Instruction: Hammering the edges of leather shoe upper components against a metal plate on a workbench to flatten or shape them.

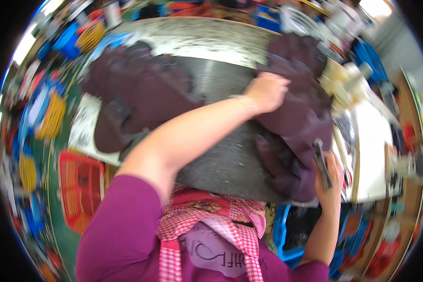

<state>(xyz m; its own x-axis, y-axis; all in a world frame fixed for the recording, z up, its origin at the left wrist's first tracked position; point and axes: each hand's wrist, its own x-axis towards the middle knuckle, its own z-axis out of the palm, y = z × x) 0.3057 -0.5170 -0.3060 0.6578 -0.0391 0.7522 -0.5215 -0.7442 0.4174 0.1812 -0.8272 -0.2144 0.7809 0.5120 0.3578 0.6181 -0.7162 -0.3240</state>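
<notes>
My left hand (269, 92) reaches across the table to a pile of dark maroon sheet pieces (291, 113), which could be leather or cloth. Its fingers are curled closed at the edge of one piece, though motion blurs them. In my right hand (332, 177), beside the near right side of that pile, is a slim dark metal hand tool (321, 163); its exact kind cannot be made out. A second heap of maroon pieces (150, 89) lies on the left of the dark tabletop (216, 162), beyond my left forearm.
A red plastic basket (82, 188) stands on the green floor at the left. Below the table's right edge is a blue crate (281, 230). Yellowish material (345, 84) and a white board (373, 145) lie right of the pile. Blue and yellow baskets (54, 115) line the far left.
</notes>
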